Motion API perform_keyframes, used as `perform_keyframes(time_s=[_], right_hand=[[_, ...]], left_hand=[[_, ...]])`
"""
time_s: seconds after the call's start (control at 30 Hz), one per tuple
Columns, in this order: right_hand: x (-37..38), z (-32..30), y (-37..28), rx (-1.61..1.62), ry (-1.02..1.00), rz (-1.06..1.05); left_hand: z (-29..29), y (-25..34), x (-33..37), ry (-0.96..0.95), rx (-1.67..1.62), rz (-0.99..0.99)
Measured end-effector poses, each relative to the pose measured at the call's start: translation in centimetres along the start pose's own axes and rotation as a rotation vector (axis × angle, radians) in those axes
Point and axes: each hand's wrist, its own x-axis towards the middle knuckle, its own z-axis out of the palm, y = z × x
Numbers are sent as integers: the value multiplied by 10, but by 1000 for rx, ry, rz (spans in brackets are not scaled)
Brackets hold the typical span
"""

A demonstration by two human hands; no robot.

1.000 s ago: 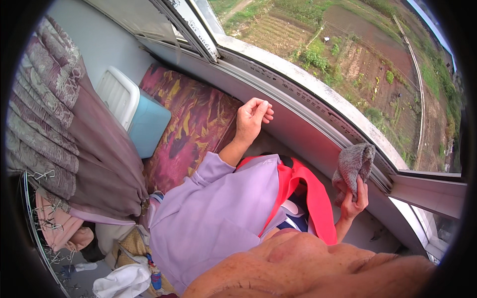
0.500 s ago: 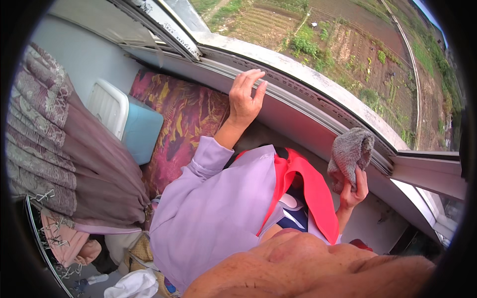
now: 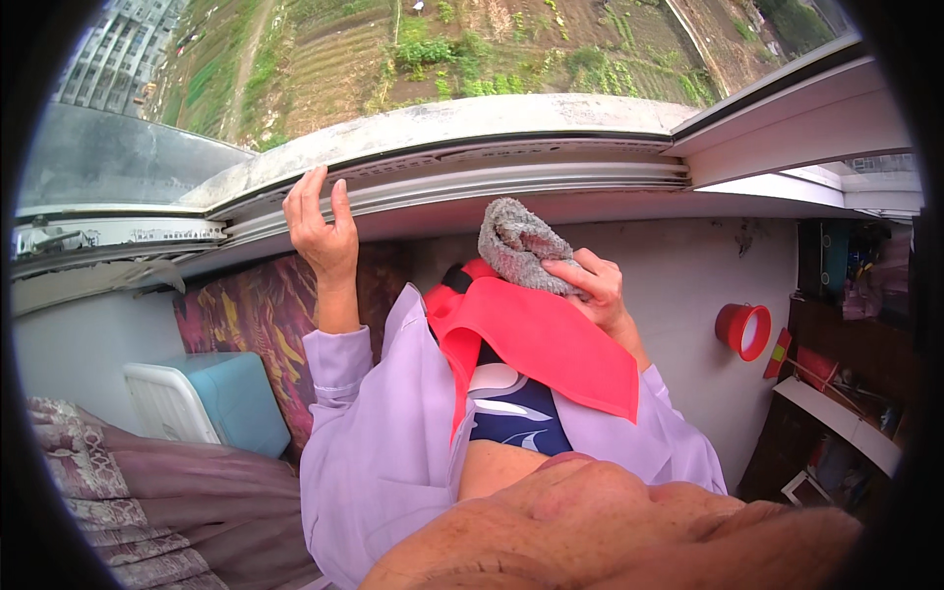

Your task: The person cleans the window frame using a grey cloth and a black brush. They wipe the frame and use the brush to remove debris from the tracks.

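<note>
Head view: our right hand (image 3: 600, 287) pinches a grey cloth (image 3: 518, 248) just below the window track (image 3: 551, 176), bunched apparently for firmer hold; our left hand (image 3: 325, 236), empty, fingers loosely spread, is raised near the track, perhaps for balance.

Daylight fills a room whose open window (image 3: 551, 179) looks down on green and brown fields (image 3: 324, 59), a grey building (image 3: 118, 49) standing at far left. Inside, a mauve curtain (image 3: 206, 506) hangs near a lidded blue box (image 3: 236, 398); opposite, a red bucket (image 3: 733, 329) sits near dark brown furniture (image 3: 762, 462).
</note>
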Motion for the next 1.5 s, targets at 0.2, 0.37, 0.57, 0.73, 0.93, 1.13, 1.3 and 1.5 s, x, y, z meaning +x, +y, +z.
perform_keyframes(time_s=[0.2,0.37,0.57,0.73,0.93,1.13,1.3,1.5], right_hand=[[4,0,2,24,-12,18],[9,3,7,29,-6,10],[20,12,2,43,-45,-10],[14,18,2,21,14,-30],[23,18,-1,29,-134,-5],[32,27,1,-11,-114,-51],[37,33,-21,-21,-37,-31],[48,36,-14,15,-114,-15]], left_hand=[[-27,-33,6,228,133,-87],[-60,-88,-2,417,96,-406],[-97,-153,-16,630,-95,-688],[-73,-173,6,659,-181,-700],[-86,-186,-5,706,-155,-630],[-90,-190,3,660,3,-631],[-81,-196,23,665,-20,-511],[-97,-221,19,641,-293,-600]])
